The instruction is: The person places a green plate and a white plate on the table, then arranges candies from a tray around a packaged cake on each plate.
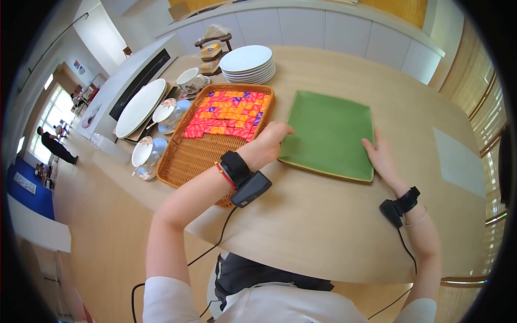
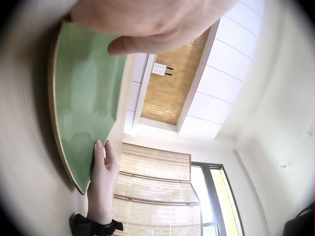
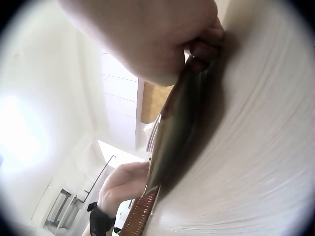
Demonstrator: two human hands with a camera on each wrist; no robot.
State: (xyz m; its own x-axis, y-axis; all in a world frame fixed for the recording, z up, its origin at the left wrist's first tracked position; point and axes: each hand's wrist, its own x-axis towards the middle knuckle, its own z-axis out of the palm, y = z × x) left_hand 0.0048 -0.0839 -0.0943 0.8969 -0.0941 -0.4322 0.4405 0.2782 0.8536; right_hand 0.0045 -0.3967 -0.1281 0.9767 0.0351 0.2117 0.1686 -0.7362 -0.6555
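Note:
A square green plate (image 1: 329, 132) with a brown rim is held at two opposite edges, close over the table. My left hand (image 1: 267, 144) grips its left edge, the thumb lying on the upper face. On the other side my right hand (image 1: 382, 156) pinches the right edge. In the right wrist view the fingers (image 3: 204, 51) of that hand curl beneath the plate, and a dark shadow lies under it. The left wrist view shows the left thumb (image 2: 123, 45) over the plate's glossy surface.
Left of the plate lies a wicker basket (image 1: 207, 153) with rows of small pink, orange and purple wrapped pieces (image 1: 229, 114). Behind it stand stacked white plates (image 1: 246, 59). Flowered cups (image 1: 164, 110) and a large oval dish (image 1: 140, 107) line the left. A pale mat (image 1: 458, 161) lies far right.

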